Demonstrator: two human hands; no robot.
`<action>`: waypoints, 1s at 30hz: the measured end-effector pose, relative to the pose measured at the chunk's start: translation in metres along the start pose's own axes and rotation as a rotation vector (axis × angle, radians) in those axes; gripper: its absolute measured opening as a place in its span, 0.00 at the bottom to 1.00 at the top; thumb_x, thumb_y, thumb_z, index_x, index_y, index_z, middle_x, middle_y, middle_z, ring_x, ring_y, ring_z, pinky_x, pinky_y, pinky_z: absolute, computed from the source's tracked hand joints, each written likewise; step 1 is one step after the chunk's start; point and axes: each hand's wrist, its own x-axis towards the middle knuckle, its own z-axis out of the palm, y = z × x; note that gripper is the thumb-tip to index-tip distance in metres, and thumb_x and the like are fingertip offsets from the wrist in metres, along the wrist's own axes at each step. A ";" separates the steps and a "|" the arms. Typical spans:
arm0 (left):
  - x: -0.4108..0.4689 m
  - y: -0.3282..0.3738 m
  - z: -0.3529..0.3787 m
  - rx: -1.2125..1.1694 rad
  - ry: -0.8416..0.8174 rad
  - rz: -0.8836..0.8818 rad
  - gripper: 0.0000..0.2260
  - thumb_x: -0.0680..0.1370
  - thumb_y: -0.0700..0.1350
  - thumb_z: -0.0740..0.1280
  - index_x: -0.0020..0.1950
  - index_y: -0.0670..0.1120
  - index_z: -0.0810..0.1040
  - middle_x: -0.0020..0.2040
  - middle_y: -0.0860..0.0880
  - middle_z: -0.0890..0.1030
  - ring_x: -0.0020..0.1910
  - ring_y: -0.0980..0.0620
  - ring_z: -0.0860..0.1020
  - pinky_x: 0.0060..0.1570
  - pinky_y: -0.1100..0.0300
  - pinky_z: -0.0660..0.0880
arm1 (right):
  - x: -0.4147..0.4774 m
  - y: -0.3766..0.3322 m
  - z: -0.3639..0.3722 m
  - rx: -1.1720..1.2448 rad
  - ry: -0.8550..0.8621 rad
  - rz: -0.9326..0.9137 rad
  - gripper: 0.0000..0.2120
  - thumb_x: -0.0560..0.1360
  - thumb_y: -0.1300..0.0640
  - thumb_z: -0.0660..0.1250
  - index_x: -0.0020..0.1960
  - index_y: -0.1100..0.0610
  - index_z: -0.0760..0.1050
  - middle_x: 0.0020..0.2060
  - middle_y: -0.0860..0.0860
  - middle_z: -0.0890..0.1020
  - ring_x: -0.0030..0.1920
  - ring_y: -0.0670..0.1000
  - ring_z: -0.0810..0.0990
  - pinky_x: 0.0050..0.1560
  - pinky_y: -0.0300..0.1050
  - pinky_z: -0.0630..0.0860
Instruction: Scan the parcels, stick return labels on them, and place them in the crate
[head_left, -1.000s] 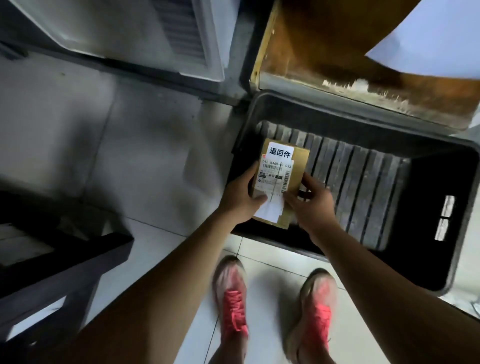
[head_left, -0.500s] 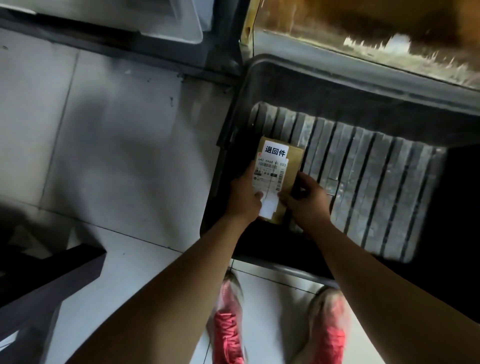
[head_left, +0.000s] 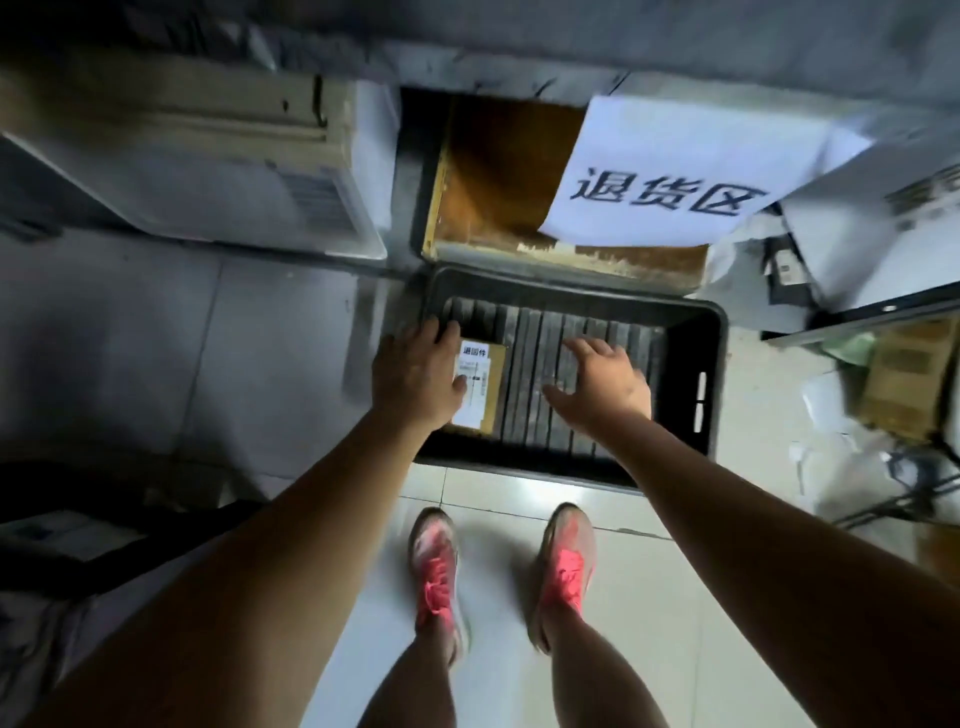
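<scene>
The parcel (head_left: 491, 387) lies flat at the left end of the black crate (head_left: 717, 364), return label (head_left: 474, 352) up; the left hand (head_left: 415, 379) hangs over its left edge, fingers (head_left: 441, 330) loose, gripping nothing; the right hand (head_left: 602, 384) spreads open over the crate's middle, apart; best lift both straight up so nothing drags the parcel.

We see a brown parcel (head_left: 496, 387) lying flat at the left end of the black crate (head_left: 524, 467). Its white label (head_left: 475, 353) faces up.
</scene>
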 end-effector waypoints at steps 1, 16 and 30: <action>-0.013 0.007 -0.031 -0.007 0.017 0.012 0.31 0.77 0.57 0.69 0.77 0.49 0.65 0.70 0.47 0.73 0.68 0.44 0.73 0.61 0.48 0.73 | -0.022 -0.002 -0.026 -0.001 0.011 0.002 0.35 0.75 0.39 0.69 0.78 0.47 0.64 0.76 0.48 0.69 0.75 0.55 0.66 0.72 0.56 0.67; -0.249 0.189 -0.319 0.131 0.116 0.477 0.32 0.79 0.61 0.63 0.80 0.52 0.61 0.75 0.50 0.70 0.74 0.46 0.68 0.68 0.50 0.68 | -0.407 0.015 -0.254 0.021 0.371 0.264 0.33 0.75 0.42 0.71 0.76 0.48 0.66 0.72 0.50 0.73 0.72 0.56 0.70 0.67 0.54 0.72; -0.486 0.472 -0.316 0.251 0.185 0.966 0.32 0.80 0.63 0.61 0.81 0.52 0.59 0.75 0.50 0.71 0.71 0.47 0.71 0.63 0.49 0.75 | -0.756 0.206 -0.243 0.285 0.692 0.600 0.33 0.75 0.39 0.69 0.77 0.47 0.66 0.70 0.50 0.76 0.72 0.56 0.71 0.66 0.56 0.75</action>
